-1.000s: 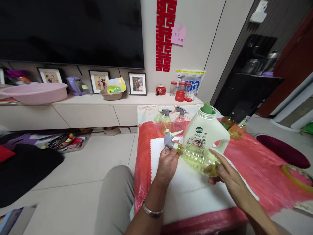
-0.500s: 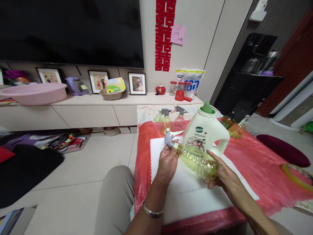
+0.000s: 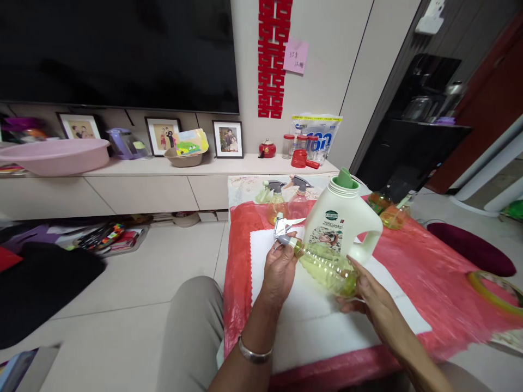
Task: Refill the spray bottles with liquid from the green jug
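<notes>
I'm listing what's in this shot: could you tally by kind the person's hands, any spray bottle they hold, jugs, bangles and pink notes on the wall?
Hands: 2, left and right
Held spray bottle: 1
Jug: 1
Bangle: 1
Pink note: 1
Total: 6

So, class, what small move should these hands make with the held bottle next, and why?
Perhaps tip the yellow-green bottle upright: it's held aslant above the white sheet, the left hand at the neck by the spray head, the right hand near the base, so both ends look supported.
</notes>
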A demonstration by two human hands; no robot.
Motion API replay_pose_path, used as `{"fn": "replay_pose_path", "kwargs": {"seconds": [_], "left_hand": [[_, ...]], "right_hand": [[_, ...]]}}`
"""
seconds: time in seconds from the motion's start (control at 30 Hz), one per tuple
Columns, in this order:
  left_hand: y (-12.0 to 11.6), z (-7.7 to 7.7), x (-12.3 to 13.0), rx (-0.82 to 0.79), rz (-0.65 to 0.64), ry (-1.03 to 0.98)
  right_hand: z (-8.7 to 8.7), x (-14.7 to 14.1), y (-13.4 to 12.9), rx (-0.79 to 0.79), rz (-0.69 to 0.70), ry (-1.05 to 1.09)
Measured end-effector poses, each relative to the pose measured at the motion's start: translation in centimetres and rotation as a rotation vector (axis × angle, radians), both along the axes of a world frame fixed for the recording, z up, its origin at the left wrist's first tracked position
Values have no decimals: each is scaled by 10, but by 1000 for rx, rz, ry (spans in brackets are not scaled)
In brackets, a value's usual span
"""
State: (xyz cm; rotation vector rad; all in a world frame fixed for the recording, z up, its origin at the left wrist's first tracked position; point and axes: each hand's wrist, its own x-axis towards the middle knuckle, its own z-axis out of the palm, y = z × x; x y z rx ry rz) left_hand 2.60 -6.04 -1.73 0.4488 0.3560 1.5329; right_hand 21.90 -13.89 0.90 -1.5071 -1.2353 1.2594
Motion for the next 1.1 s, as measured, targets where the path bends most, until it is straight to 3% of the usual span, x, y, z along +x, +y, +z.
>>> {"fn": "replay_pose_path", "kwargs": {"seconds": [0.1, 0.17, 0.4, 0.47, 0.57, 0.73, 0.87, 1.1], "left_hand": [[0, -1, 0, -16, 7, 13], [0, 0, 0, 6, -6, 1], [-3, 3, 0, 39, -58, -19], [-2, 3, 0, 29, -39, 2], [-1, 1, 0, 6, 2, 36], [-1, 3, -1, 3, -22, 3], [-3, 5, -1, 35, -86, 0], [-8, 12, 1, 55, -128, 0]], "right_hand": [[3, -1, -4, 149, 4, -121], [4, 1, -5, 154, 54, -129], [-6, 2, -1, -185, 59, 217], [-7, -1, -1, -144, -4, 188], [-2, -4, -3, 39, -70, 46], [-1, 2, -6, 121, 28, -85], [-10, 6, -5, 57, 76, 162], [-8, -10, -11, -277, 42, 559]]}}
